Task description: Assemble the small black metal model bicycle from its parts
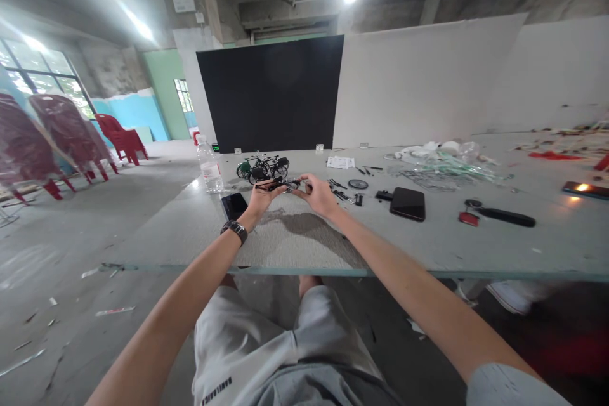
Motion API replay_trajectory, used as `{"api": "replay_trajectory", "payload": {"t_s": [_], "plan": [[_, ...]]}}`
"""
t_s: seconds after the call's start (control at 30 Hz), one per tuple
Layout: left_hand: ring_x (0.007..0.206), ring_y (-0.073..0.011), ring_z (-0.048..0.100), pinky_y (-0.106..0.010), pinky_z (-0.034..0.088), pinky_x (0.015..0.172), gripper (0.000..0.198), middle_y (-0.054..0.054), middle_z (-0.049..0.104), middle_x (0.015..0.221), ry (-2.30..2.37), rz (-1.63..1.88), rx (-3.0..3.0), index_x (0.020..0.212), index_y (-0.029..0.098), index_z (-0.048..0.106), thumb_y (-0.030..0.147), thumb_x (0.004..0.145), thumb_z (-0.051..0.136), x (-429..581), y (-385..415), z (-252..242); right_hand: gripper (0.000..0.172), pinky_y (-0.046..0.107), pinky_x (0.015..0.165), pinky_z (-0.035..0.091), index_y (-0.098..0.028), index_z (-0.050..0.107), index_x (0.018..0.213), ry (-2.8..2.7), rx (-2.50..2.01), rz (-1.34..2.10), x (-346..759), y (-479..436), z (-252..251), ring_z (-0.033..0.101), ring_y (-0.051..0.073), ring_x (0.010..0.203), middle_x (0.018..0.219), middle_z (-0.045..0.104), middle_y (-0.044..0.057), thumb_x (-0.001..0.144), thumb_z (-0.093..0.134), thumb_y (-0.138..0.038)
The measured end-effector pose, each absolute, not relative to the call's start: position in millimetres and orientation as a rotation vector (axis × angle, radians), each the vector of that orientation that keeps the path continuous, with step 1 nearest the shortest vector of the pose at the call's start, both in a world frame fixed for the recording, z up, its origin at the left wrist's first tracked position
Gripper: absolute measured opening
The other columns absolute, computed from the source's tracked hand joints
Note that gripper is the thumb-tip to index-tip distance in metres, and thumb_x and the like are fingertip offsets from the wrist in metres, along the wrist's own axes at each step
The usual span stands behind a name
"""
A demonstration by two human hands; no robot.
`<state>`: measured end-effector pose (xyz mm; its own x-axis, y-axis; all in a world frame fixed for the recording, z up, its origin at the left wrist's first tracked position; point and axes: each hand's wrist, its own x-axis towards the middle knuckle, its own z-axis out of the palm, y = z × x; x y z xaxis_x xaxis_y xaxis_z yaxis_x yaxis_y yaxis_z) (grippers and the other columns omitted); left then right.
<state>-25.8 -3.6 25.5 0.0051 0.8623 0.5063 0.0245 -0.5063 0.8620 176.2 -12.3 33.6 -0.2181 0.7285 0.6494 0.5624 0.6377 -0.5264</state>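
Note:
My left hand (pixel 263 200) is closed around one end of a small dark model bicycle assembly (pixel 285 186), holding it just above the table. From the other side, my right hand (pixel 318 194) pinches the same piece with thumb and forefinger; its fine details are too small to make out. Just behind my hands stand model bicycles (pixel 264 167), mostly black with a green part on the left. To the right of my right hand lie loose black parts (pixel 341 191) and a small black wheel (pixel 358 184).
A water bottle (pixel 209 168) and a phone (pixel 235 205) are at the left. Rightward lie a paper sheet (pixel 340 162), a dark flat device (pixel 408 204), a black-handled tool (pixel 507 214) and crumpled clear plastic (pixel 447 157). A black panel (pixel 273 95) stands behind. The table's front edge (pixel 304 271) is near my lap.

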Motion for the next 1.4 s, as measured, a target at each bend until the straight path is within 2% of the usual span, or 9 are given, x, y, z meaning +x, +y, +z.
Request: {"api": "replay_trajectory", "payload": {"t_s": [0.17, 0.53, 0.73, 0.87, 1.0, 1.23, 1.4], "plan": [[0.078, -0.0202, 0.061, -0.032, 0.050, 0.072, 0.039, -0.005, 0.067, 0.076, 0.879, 1.584, 1.625, 0.068, 0.018, 0.062, 0.048, 0.065, 0.086, -28, -4, 26, 0.052, 0.025, 0.056, 0.029, -0.018, 0.058, 0.117, -1.913, -0.981, 0.263, 176, -14, 33, 0.037, 0.013, 0.052, 0.058, 0.041, -0.008, 0.089, 0.068, -0.061], [0.079, -0.0208, 0.063, -0.033, 0.052, 0.072, 0.038, -0.007, 0.070, 0.080, 0.924, 1.591, 1.653, 0.071, 0.017, 0.065, 0.048, 0.064, 0.087, -26, -3, 26, 0.043, 0.025, 0.056, 0.027, -0.021, 0.055, 0.100, -1.904, -0.991, 0.222, 176, -15, 35, 0.036, 0.012, 0.051, 0.055, 0.039, -0.009, 0.090, 0.066, -0.061], [0.083, -0.0252, 0.067, -0.036, 0.056, 0.071, 0.039, -0.007, 0.072, 0.077, 0.937, 1.584, 1.645, 0.067, 0.017, 0.066, 0.048, 0.064, 0.089, -28, 3, 19, 0.046, 0.025, 0.056, 0.028, -0.020, 0.053, 0.110, -1.922, -1.019, 0.256, 179, -16, 37, 0.037, 0.013, 0.050, 0.056, 0.038, -0.010, 0.089, 0.068, -0.058], [0.093, -0.0308, 0.070, -0.044, 0.060, 0.081, 0.041, -0.012, 0.077, 0.093, 0.850, 1.616, 1.642, 0.082, 0.017, 0.076, 0.047, 0.061, 0.093, -31, 2, 18, 0.049, 0.026, 0.056, 0.028, -0.021, 0.052, 0.114, -1.952, -1.020, 0.263, 180, -20, 40, 0.037, 0.013, 0.050, 0.057, 0.039, -0.010, 0.088, 0.069, -0.059], [0.105, -0.0342, 0.069, -0.050, 0.059, 0.096, 0.040, -0.016, 0.077, 0.107, 0.624, 1.572, 1.760, 0.090, 0.017, 0.080, 0.047, 0.067, 0.091, -32, -6, 22, 0.050, 0.026, 0.057, 0.027, -0.021, 0.052, 0.114, -1.968, -1.021, 0.276, 180, -22, 41, 0.036, 0.013, 0.051, 0.057, 0.038, -0.010, 0.088, 0.068, -0.060], [0.109, -0.0363, 0.069, -0.052, 0.060, 0.097, 0.040, -0.015, 0.076, 0.108, 0.433, 1.470, 1.672, 0.091, 0.019, 0.079, 0.049, 0.067, 0.088, -34, -4, 22, 0.046, 0.026, 0.056, 0.025, -0.021, 0.057, 0.110, -2.006, -1.045, 0.254, 180, -21, 41, 0.036, 0.013, 0.051, 0.059, 0.041, -0.008, 0.091, 0.065, -0.061], [0.107, -0.0360, 0.070, -0.054, 0.060, 0.097, 0.036, -0.015, 0.075, 0.110, 0.370, 1.476, 1.698, 0.096, 0.019, 0.079, 0.046, 0.073, 0.084, -36, 0, 18, 0.046, 0.026, 0.055, 0.025, -0.019, 0.062, 0.106, -1.979, -1.071, 0.244, 180, -18, 40, 0.036, 0.013, 0.051, 0.059, 0.043, -0.007, 0.090, 0.064, -0.062]]}}
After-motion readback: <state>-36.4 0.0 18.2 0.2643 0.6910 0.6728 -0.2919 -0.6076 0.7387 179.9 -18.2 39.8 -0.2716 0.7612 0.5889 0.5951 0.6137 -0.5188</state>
